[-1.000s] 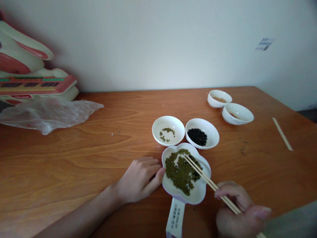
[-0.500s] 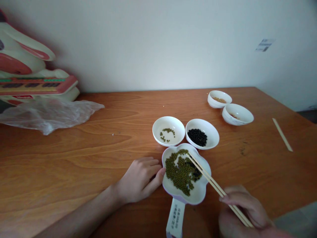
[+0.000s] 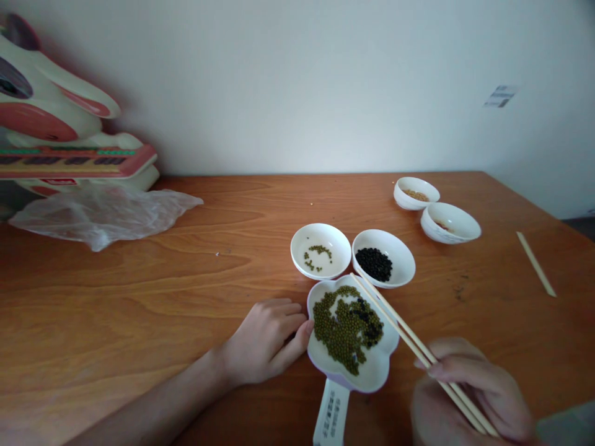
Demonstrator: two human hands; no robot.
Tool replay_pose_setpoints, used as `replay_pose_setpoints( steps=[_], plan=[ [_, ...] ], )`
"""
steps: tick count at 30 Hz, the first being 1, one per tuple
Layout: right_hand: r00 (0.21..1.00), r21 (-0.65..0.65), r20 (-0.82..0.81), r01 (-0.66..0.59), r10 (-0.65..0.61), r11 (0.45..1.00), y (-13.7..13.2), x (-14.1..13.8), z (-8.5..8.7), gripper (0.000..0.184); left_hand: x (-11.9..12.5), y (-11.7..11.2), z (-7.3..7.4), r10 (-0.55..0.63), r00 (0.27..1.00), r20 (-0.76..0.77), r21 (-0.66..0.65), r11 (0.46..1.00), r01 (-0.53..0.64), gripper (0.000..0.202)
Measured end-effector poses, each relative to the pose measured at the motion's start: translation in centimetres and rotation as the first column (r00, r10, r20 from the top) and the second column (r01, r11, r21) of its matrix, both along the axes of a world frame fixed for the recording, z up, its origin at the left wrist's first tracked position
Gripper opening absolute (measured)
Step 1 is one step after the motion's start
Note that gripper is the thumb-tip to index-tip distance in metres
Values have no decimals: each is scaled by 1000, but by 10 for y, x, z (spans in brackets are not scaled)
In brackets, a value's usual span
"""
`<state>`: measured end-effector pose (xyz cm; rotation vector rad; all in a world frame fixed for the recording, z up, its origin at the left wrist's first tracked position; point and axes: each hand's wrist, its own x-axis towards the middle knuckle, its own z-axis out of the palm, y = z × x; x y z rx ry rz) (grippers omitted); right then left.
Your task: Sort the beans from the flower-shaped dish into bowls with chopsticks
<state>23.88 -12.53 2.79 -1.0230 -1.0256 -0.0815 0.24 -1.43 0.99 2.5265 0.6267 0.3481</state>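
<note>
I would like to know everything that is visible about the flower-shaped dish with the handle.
The flower-shaped dish is smooth and plastic-looking, white inside with a pale lilac edge. It sits on the wooden table, its printed handle pointing toward the viewer. Green beans cover much of its floor, with dark beans mostly gathered at the right. The thumb of the left hand touches its left rim; chopsticks pass over its upper-right edge, contact unclear.

From here I can read no word for certain: blurred Chinese-looking characters run along the white handle (image 3: 331,414) between my left hand (image 3: 267,341) and right hand (image 3: 469,390); beyond them, the toy keyboard's (image 3: 134,162) red badge (image 3: 58,182) and the wall sticker (image 3: 502,96) are illegible.
</note>
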Motion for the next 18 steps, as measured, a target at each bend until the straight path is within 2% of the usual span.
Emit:
replay_pose_setpoints(
  steps=[3,6,8,12,15,18],
  plan=[
    [994,6,84,-72,71,997,-12,16,-13,80,0,0,-1,3,1000,-2,-1,1000,-3,42],
    [988,-86,76,-130,137,988,-22,26,-26,85,0,0,-1,3,1000,-11,-3,1000,-3,42],
    [992,-181,17,-119,124,976,-26,27,-33,88,0,0,-1,5,1000,-13,5,1000,-5,41],
    [998,-278,-65,-32,14,960,-31,25,-43,94,0,0,-1,7,1000,-2,21,1000,-7,41],
    [997,-349,-80,-9,-20,937,-31,22,-45,94,0,0,0,4,1000,-4,13,1000,-4,41],
    [997,-410,-74,-32,1,911,-30,19,-43,94,0,0,0,7,1000,-10,2,1000,-7,42]
  ],
)
